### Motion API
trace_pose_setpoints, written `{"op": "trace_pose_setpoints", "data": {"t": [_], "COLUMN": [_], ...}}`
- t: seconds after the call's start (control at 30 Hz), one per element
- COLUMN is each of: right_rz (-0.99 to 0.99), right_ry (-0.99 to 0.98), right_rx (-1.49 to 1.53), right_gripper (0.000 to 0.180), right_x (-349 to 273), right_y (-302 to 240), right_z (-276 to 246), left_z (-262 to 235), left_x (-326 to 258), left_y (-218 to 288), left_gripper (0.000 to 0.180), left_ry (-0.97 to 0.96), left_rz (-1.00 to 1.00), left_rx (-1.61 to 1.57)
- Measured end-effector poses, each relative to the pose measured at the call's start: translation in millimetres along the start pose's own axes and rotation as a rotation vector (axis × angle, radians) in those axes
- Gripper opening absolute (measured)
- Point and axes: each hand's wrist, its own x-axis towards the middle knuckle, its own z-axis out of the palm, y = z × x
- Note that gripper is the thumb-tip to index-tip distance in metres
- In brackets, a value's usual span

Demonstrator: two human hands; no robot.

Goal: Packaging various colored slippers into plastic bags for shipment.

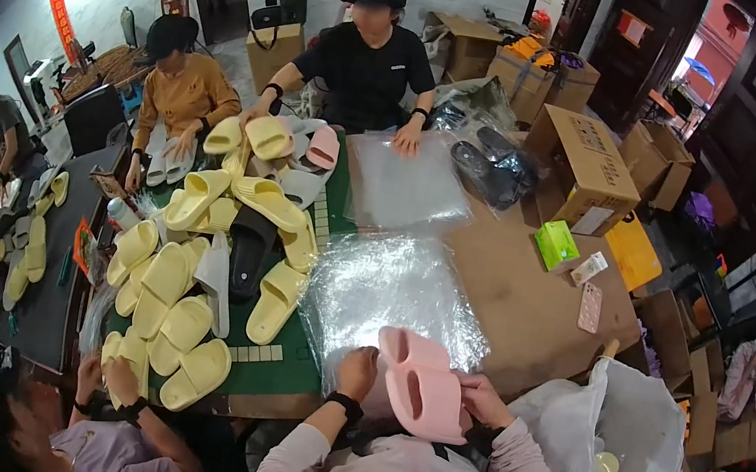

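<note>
Item: stack of clear plastic bags (389,288), frame centre, count untellable; none filled before me yet. Item: pink slippers (421,383), one pair, lower centre, still unbagged. My left hand (356,370) fingers curl on the bag edge; my right hand (479,395) fingers grip the pair.

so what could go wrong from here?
1. The pink slippers are pinched between the left hand and right hand over the slick bag stack; bags may slide or stick together.
2. The yellow slipper pile crowds the stack's left edge and could spill onto it.
</note>
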Motion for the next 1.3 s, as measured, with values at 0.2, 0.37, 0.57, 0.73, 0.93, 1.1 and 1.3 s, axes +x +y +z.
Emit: {"op": "trace_pose_setpoints", "data": {"t": [0.2, 0.37, 0.57, 0.73, 0.93, 1.1, 1.3], "right_rz": [0.225, 0.127, -0.054, -0.167, -0.023, -0.479, -0.365], "right_ry": [-0.158, 0.040, 0.006, 0.026, 0.189, 0.270, 0.342], "right_rx": [0.085, -0.001, -0.364, -0.450, -0.621, -0.987, -1.208], "right_gripper": [0.028, 0.029, 0.027, 0.028, 0.021, 0.013, 0.018], "right_x": [12, 12, 21, 22, 21, 28, 40], "right_y": [19, 20, 28, 29, 25, 30, 26], "right_z": [-3, 5, -7, -5, -10, -6, 12], "left_z": [9, -11, -34, -35, -36, -35, -35], "left_x": [14, 21, 23, 23, 27, 20, 0], "left_y": [-25, -13, 17, 27, 33, 42, 78], "left_gripper": [0.022, 0.024, 0.024, 0.025, 0.024, 0.027, 0.035], "left_ry": [-0.037, -0.033, -0.002, -0.001, 0.060, 0.014, -0.172], "left_rz": [-0.261, -0.219, -0.315, -0.344, -0.305, 0.219, 0.463], "left_rx": [-0.608, -0.367, -0.304, -0.339, -0.495, -0.126, -0.078]}}
